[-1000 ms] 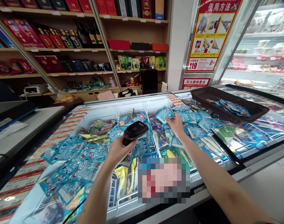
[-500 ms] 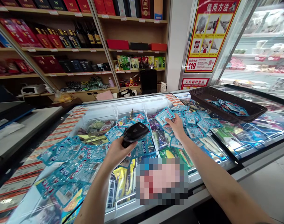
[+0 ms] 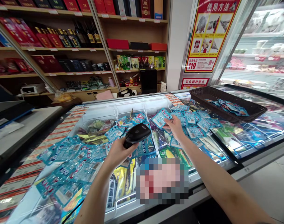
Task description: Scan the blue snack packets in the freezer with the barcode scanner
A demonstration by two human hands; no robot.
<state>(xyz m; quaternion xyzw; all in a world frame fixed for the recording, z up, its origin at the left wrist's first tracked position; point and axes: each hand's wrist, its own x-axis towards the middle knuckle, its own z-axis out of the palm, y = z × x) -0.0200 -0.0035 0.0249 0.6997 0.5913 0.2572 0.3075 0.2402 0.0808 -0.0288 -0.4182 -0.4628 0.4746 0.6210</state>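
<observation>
My left hand (image 3: 119, 152) is wrapped round the handle of a black barcode scanner (image 3: 138, 133), whose head points right. In my right hand (image 3: 174, 126) a blue snack packet (image 3: 161, 118) is pinched by its edge, with its barcode side up. Both hands are over the glass top of a chest freezer (image 3: 102, 105). Many similar blue packets (image 3: 195, 118) lie spread beneath and beyond my right hand. Another heap of blue packets (image 3: 72, 161) covers the left part of the glass. The scanner hides some packets behind it.
A dark brown basket (image 3: 237, 109) with several blue packets in it stands at the right on the freezer. Shelves of boxes and bottles (image 3: 90, 34) line the back. A white counter (image 3: 34, 124) is at the left. A pixelated patch hides the front middle.
My right hand has shifted slightly left with the blue packet. The scanner in my left hand has moved a little to the right and turned slightly.
</observation>
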